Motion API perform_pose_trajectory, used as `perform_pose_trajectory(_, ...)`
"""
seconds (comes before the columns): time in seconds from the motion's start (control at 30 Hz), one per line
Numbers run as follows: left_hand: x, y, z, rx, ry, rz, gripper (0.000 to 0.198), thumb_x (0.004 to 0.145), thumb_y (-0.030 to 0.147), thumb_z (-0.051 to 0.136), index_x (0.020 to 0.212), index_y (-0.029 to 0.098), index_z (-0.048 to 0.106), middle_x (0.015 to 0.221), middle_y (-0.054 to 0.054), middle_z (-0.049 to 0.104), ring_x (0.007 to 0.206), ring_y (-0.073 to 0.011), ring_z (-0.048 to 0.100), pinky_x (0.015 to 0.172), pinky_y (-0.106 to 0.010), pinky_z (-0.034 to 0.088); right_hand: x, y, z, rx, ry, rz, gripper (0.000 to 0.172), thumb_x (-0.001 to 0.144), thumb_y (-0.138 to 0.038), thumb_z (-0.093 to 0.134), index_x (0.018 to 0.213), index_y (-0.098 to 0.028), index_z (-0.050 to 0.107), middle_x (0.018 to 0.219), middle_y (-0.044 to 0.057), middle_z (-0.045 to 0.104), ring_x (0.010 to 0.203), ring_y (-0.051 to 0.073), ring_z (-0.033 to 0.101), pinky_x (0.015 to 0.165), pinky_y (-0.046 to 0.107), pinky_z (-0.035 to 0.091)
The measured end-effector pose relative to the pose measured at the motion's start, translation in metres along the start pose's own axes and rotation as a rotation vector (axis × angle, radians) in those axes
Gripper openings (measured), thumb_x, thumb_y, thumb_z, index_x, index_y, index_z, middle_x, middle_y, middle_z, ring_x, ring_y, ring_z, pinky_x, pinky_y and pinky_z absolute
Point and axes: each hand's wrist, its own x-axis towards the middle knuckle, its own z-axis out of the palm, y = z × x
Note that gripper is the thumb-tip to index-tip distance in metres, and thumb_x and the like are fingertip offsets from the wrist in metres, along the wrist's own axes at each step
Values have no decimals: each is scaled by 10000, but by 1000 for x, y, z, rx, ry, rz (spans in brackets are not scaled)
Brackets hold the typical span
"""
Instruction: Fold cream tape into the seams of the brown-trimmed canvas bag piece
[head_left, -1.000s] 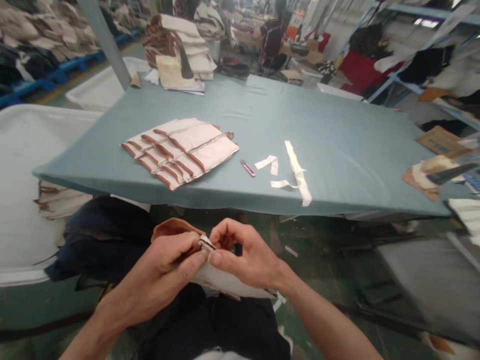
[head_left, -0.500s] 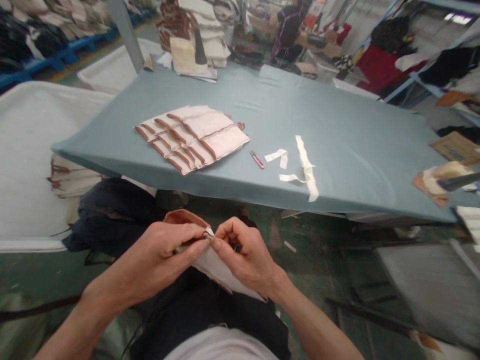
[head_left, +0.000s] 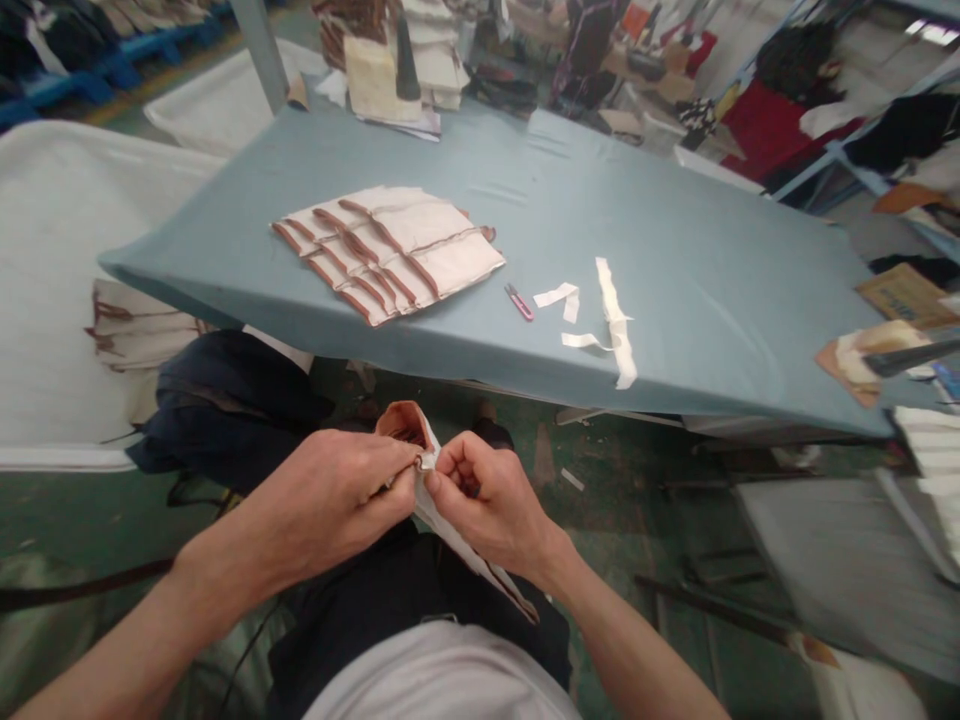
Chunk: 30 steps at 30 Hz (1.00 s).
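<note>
Over my lap I hold a white fabric piece with brown edging and a brown inner side, perhaps a sewn pouch. My left hand pinches its upper edge between thumb and fingers. Just to the right, my right hand pinches the same edge, the two thumbs close together. A small whitish bit of the edge shows between the fingertips. On the table ahead lies a fanned stack of similar white pieces with brown edges. Right of the stack rest pink-handled thread snips.
White tape strips lie near the front edge of the blue-covered table. Piled fabric stands at its back left. A white bin is on the left, with a dark bundle beside it. A grey panel stands lower right.
The fabric piece has turned more upright, so its brown inner side now opens upward. Both hands keep pinching its edge. The view has shifted slightly.
</note>
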Motion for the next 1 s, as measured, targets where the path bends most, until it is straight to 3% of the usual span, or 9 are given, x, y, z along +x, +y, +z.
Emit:
perform_pose_trajectory(0.1, -1, -5, 5, -174, 18, -55, 328, 918, 180, 493, 622, 194, 633, 593, 15, 631, 538, -123, 563, 567, -228, 418, -1, 3, 2, 48, -5, 64, 176, 921, -307, 646, 805, -221, 544, 603, -81, 514, 501, 75, 429, 468, 206, 288)
perform_pose_trajectory(0.27, -6, -8, 3, -479, 224, -179, 359, 970, 280, 464, 690, 183, 666, 615, 33, 602, 526, -118, 520, 503, -225, 377, -4, 14, 2, 125, 22, 171, 230, 933, -315, 673, 782, -231, 521, 576, -98, 454, 491, 75, 367, 457, 213, 250)
perform_pose_trajectory(0.4, -5, 6, -2, -435, 147, -130, 382, 1007, 307, 469, 695, 187, 654, 656, 19, 651, 568, -130, 573, 542, -231, 414, -3, 8, -2, 320, 75, 109, 302, 979, -467, 704, 876, -218, 568, 639, -78, 517, 523, 80, 404, 495, 220, 310)
perform_pose_trajectory(0.5, -4, 17, -2, -361, 144, -92, 375, 1026, 274, 442, 709, 192, 626, 694, 19, 650, 593, -125, 567, 565, -236, 415, 3, -6, -5, 379, 20, 76, 372, 935, -525, 781, 892, -206, 595, 687, -57, 556, 564, 84, 446, 520, 221, 337)
perform_pose_trajectory(0.6, -7, 19, 1, -317, 167, -86, 365, 1059, 241, 426, 737, 203, 594, 666, 48, 593, 576, -112, 516, 566, -235, 397, 9, -16, -5, 426, -80, 140, 442, 864, -563, 854, 877, -199, 604, 684, -57, 551, 560, 80, 432, 499, 212, 315)
perform_pose_trajectory(0.77, -10, 15, 8, -313, 152, -83, 365, 1094, 234, 420, 763, 205, 569, 668, 66, 543, 574, -101, 495, 565, -231, 386, 13, -16, -7, 514, -140, 237, 517, 787, -598, 905, 837, -210, 566, 630, -77, 538, 507, 72, 424, 467, 199, 334)
perform_pose_trajectory(0.87, -7, 13, 6, -351, 136, -78, 368, 1098, 245, 416, 769, 205, 576, 664, 66, 526, 573, -105, 488, 560, -233, 388, 15, -15, -11, 497, -154, 235, 485, 812, -577, 881, 834, -214, 560, 617, -77, 542, 497, 76, 444, 454, 197, 345)
perform_pose_trajectory(1.0, -5, 13, 0, -402, 90, -96, 374, 1092, 274, 416, 757, 213, 572, 667, 51, 528, 573, -122, 493, 553, -244, 405, 15, -19, -17, 267, -95, 113, 289, 898, -405, 793, 836, -205, 595, 629, -72, 554, 521, 70, 454, 467, 191, 331)
